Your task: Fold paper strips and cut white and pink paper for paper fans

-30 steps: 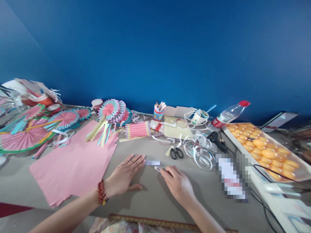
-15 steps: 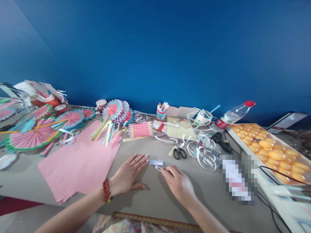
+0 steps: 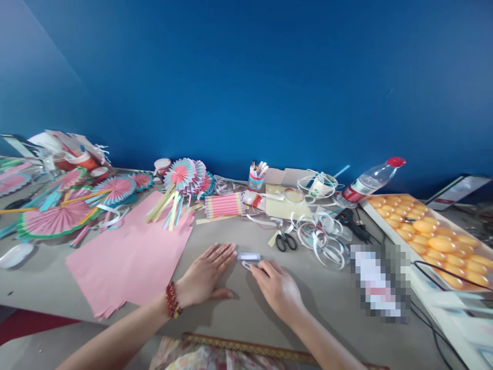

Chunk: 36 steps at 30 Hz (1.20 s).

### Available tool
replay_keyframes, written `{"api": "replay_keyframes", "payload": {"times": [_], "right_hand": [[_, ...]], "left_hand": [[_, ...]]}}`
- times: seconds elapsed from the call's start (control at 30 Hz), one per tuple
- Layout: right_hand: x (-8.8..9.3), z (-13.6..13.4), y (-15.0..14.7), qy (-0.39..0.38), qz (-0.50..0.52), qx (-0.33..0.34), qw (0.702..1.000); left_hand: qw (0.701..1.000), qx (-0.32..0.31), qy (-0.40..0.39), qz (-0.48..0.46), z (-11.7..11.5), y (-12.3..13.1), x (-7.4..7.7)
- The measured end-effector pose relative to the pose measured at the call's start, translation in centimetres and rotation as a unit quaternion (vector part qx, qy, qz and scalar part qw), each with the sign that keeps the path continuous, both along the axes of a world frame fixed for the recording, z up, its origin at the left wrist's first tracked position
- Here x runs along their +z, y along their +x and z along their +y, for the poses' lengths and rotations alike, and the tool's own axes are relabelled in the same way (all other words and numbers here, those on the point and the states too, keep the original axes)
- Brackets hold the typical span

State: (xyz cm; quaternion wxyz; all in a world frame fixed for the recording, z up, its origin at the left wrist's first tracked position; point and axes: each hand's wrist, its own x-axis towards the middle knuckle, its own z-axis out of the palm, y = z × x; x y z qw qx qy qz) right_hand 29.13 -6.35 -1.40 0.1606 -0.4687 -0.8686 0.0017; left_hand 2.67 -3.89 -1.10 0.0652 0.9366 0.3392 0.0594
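Observation:
My left hand lies flat on the grey table with its fingers stretched out. Its fingertips touch or nearly touch the left end of a small whitish strip. Close below that strip, my right hand is closed around a slim white tool with a slot near its tip, perhaps a small cutter. The rest of this tool is hidden in my fingers. Black-handled scissors rest beyond my right hand, beside loose coils of white paper strip.
Pink paper sheets lie at the left, with folded paper fans behind. A pen cup stands near the blue wall. At the right are a tilted bottle, a glue gun, a box of yellow domes and black cables.
My right hand has slid a little to the left with the white tool, along the near side of the strip. The left hand stays flat. The view has shifted slightly.

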Motion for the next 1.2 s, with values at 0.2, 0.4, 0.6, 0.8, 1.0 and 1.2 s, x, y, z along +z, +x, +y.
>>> {"api": "replay_keyframes", "payload": {"times": [0.2,0.4,0.6,0.8,1.0,1.2], "right_hand": [[0.0,0.0,-0.2,0.002,-0.003,0.0,1.0],[0.2,-0.3,-0.3,0.008,-0.006,-0.005,1.0],[0.4,0.0,-1.3,0.01,-0.018,-0.013,1.0],[0.3,0.1,-1.9,0.009,-0.016,-0.007,1.0],[0.2,0.0,-2.0,0.012,-0.021,-0.007,1.0],[0.1,0.3,-3.1,0.017,-0.008,-0.001,1.0]], "left_hand": [[1.0,-0.006,-0.01,-0.003,0.1,-0.1,0.3],[1.0,0.017,0.003,0.002,0.0,-1.5,0.6],[1.0,0.019,0.016,0.008,-0.2,-2.0,-0.1],[0.999,0.019,0.019,0.018,-0.2,-1.8,0.1],[0.999,0.022,0.014,0.024,-0.3,-1.8,0.0],[1.0,0.022,0.007,0.009,-0.2,-1.8,0.0]]}}
